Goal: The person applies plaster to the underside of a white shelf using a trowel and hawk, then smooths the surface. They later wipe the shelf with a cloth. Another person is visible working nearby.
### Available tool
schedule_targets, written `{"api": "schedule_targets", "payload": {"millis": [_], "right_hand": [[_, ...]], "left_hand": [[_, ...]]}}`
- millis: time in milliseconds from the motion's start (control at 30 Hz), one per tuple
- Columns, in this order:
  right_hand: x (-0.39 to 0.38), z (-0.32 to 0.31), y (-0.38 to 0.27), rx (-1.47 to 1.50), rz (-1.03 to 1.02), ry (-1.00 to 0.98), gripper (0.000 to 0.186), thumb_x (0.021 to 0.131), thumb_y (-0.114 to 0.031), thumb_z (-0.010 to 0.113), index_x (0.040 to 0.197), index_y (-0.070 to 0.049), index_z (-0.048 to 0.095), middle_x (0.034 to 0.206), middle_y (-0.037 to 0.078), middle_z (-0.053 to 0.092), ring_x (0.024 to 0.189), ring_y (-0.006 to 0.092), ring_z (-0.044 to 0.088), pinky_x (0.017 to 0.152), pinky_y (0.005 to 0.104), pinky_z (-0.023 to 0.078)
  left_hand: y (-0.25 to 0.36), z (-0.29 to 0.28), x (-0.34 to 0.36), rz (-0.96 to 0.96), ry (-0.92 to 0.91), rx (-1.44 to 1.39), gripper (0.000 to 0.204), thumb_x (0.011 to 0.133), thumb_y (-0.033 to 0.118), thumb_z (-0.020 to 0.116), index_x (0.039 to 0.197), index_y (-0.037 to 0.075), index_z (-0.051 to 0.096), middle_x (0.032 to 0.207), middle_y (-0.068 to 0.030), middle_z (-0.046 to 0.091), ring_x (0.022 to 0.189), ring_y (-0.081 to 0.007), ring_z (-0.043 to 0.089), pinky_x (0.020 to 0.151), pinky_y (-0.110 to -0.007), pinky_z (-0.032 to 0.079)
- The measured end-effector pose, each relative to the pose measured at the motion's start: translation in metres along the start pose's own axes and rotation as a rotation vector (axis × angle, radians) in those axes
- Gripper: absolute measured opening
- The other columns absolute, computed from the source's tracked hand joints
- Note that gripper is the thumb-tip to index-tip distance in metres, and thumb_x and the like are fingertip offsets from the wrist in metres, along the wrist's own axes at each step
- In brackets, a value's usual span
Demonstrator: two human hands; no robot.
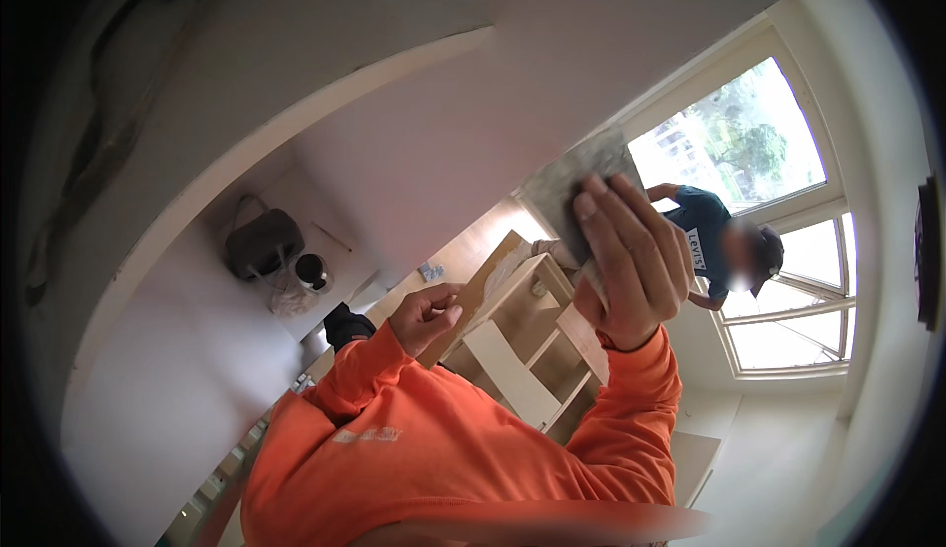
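Observation:
My right hand [631,261] is raised in front of a pale wall [414,163]. Its fingers lie bunched over a flat, mottled grey plate [567,192], gripping it by the lower end. The plate's upper edge is blurred, and whether it touches the wall I cannot tell. Lower down, at chest height, my left hand [426,317] hangs in the air with loosely curled fingers and nothing visible in them. Both forearms are in orange sleeves.
An open wooden shelf unit [527,340] stands below my hands. Another person [705,237] in a dark shirt and cap is by the bright window [739,143]. A dark bag [264,243] and a clear container [313,273] are at the left. A curved ledge [296,118] edges the wall.

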State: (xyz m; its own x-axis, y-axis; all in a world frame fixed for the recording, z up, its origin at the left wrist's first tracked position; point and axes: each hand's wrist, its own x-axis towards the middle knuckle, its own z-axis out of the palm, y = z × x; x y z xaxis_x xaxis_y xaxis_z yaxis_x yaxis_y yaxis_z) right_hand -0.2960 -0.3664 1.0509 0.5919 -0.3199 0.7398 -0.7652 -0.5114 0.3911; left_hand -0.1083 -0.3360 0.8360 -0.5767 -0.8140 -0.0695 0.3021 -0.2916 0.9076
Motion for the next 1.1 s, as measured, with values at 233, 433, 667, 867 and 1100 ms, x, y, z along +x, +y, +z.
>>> {"api": "schedule_targets", "payload": {"millis": [233, 433, 667, 867, 1100], "right_hand": [[-0.008, -0.023, 0.027, -0.406, -0.275, 0.130, 0.022, 0.087, -0.025, 0.063, 0.109, -0.022, 0.064, 0.112, 0.003, 0.065, 0.103, 0.0280, 0.061, 0.085, 0.0382, 0.044], [-0.003, 0.003, 0.070, -0.564, -0.462, 0.208, 0.039, 0.080, -0.037, 0.071, 0.117, -0.037, 0.058, 0.124, -0.009, 0.058, 0.116, 0.0224, 0.051, 0.096, 0.0373, 0.036], [0.003, 0.006, 0.087, -0.579, -0.488, 0.212, 0.048, 0.076, -0.044, 0.072, 0.121, -0.041, 0.055, 0.126, -0.013, 0.057, 0.117, 0.0214, 0.049, 0.100, 0.0366, 0.033], [0.002, 0.015, 0.104, -0.566, -0.513, 0.253, 0.048, 0.076, -0.041, 0.073, 0.120, -0.041, 0.056, 0.126, -0.013, 0.057, 0.116, 0.0213, 0.050, 0.099, 0.0366, 0.034], [-0.002, -0.002, 0.104, -0.496, -0.453, 0.240, 0.036, 0.077, -0.031, 0.074, 0.111, -0.032, 0.062, 0.119, -0.008, 0.062, 0.110, 0.0242, 0.056, 0.097, 0.0383, 0.036]], "left_hand": [[-0.004, -0.002, 0.002, -0.005, -0.030, -0.047, 0.033, 0.092, 0.009, 0.050, 0.124, 0.003, 0.053, 0.079, 0.0075, 0.052, 0.063, 0.0032, 0.039, 0.057, -0.015, 0.034], [-0.003, -0.003, 0.001, -0.062, -0.063, -0.118, 0.034, 0.092, 0.009, 0.049, 0.126, 0.003, 0.052, 0.079, 0.0077, 0.051, 0.064, 0.0033, 0.039, 0.058, -0.015, 0.035], [-0.001, 0.001, 0.002, -0.019, -0.014, -0.034, 0.034, 0.092, 0.009, 0.049, 0.125, 0.003, 0.053, 0.071, 0.0085, 0.038, 0.059, 0.0018, 0.031, 0.053, -0.016, 0.031], [-0.001, 0.001, 0.002, -0.026, 0.002, -0.083, 0.034, 0.092, 0.008, 0.048, 0.125, 0.003, 0.054, 0.072, 0.0086, 0.039, 0.058, 0.0016, 0.030, 0.053, -0.016, 0.031], [0.004, 0.001, 0.001, -0.057, -0.013, -0.067, 0.035, 0.092, 0.011, 0.049, 0.126, 0.004, 0.052, 0.074, 0.0074, 0.044, 0.061, 0.0014, 0.037, 0.057, -0.017, 0.035]]}}
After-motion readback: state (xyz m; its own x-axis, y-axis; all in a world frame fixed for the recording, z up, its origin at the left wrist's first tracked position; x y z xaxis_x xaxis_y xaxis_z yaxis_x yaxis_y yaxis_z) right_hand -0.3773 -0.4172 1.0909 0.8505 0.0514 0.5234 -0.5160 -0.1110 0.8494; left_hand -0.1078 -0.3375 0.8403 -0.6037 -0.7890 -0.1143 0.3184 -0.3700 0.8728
